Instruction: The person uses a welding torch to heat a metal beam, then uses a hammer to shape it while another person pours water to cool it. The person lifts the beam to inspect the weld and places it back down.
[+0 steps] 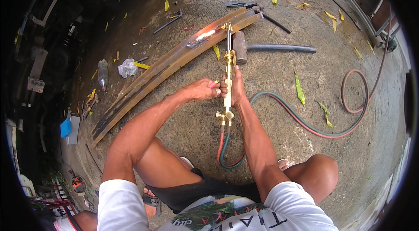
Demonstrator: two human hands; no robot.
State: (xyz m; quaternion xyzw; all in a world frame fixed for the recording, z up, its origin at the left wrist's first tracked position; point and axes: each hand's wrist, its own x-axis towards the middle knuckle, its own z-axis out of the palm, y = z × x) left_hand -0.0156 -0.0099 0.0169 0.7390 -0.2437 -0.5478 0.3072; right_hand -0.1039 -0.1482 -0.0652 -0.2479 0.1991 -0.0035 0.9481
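Observation:
My right hand [237, 89] is wrapped round the body of a brass cutting torch [228, 87], which points away from me. Its bent tip lies over the far end of a long, curved, rusty steel channel [174, 63] on the ground. A patch of the channel left of the tip glows bright orange-white. Beside the torch body, my left hand [203, 89] is closed, with a small pink object [213, 84] poking out of it; its kind is hard to make out. Red and green twin hoses [283, 102] run from the torch's rear valves toward the right.
A sledgehammer [279, 47] lies right of the torch head. Metal rods [168, 25] and leaves are scattered on the concrete [270, 143]. Left of the channel are a plastic bottle [103, 75], a crumpled plastic bag [127, 68] and a box [72, 128]. A wheeled cart [371, 21] stands far right.

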